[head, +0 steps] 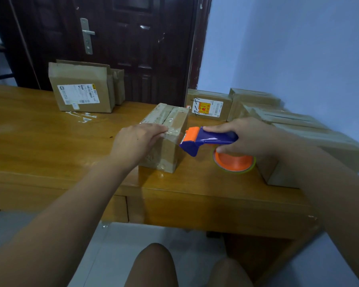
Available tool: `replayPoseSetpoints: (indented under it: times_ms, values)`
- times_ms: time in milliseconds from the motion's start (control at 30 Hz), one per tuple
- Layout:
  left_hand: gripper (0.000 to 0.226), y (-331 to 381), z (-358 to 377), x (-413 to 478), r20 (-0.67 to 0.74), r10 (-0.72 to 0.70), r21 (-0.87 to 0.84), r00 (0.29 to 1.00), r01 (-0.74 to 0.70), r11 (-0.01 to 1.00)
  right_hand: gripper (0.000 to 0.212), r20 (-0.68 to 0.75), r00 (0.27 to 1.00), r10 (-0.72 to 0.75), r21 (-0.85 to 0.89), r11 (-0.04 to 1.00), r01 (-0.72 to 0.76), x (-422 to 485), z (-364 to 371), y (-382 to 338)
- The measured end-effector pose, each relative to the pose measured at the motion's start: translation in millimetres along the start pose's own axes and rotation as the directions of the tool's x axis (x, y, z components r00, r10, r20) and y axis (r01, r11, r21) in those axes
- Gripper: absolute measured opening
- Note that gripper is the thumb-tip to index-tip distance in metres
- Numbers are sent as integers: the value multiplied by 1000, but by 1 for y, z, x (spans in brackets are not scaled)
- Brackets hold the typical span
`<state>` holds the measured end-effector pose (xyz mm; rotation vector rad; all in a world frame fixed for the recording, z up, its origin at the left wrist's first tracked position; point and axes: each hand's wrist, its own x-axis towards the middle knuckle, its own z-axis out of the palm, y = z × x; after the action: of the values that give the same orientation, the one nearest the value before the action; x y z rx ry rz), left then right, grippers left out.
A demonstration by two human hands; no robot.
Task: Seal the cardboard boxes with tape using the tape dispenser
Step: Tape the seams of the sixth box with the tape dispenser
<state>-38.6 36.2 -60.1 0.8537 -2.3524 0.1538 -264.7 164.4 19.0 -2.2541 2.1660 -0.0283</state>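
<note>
**Now taping the small box's near edge**

Here the left hand (136,141) presses the clear tape (171,136) flat on top of the small box (165,137), which sits mid-tabletop (39,129). The right hand (245,137) has its grip wrapped round the tape dispenser (203,140), blade at the box's near corner. Next, probably, pull the tape down the side, then tear it against the blade while the left hand steadies the box.

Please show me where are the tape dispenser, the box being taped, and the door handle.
tape dispenser (210,138), head view, on its blue body.
box (170,129), head view, on its top near the right edge.
door handle (87,36), head view, on the metal plate.
</note>
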Motion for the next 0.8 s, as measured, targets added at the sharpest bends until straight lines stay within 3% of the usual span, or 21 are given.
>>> replayPoseSetpoints:
  times_ms: [167, 300, 467, 567, 700, 800]
  values:
    - [35, 9, 4, -1, -40, 49, 55, 998, -47, 997, 54, 103, 994, 44, -49, 998, -39, 20, -22, -14]
    - [73, 28, 14, 1, -1, 124, 147, 992, -122, 982, 47, 147, 989, 29, 22, 999, -33, 35, -37, -17]
    - [49, 36, 28, 5, -115, 82, 7, 990, -81, 997, 42, 274, 960, 51, 42, 997, -65, 50, -51, -18]
    - [39, 31, 30, 6, -68, 142, 79, 988, -136, 988, 38, 367, 927, 81, 65, 992, -112, 59, -47, -14]
    - [58, 22, 23, 6, 48, 244, 143, 969, -249, 958, 35, 542, 840, 37, 344, 902, -262, 61, -21, 9]
    - [82, 23, 14, 9, 151, 191, 86, 970, -206, 975, 44, 634, 773, 8, 497, 762, -416, 49, -2, 30]
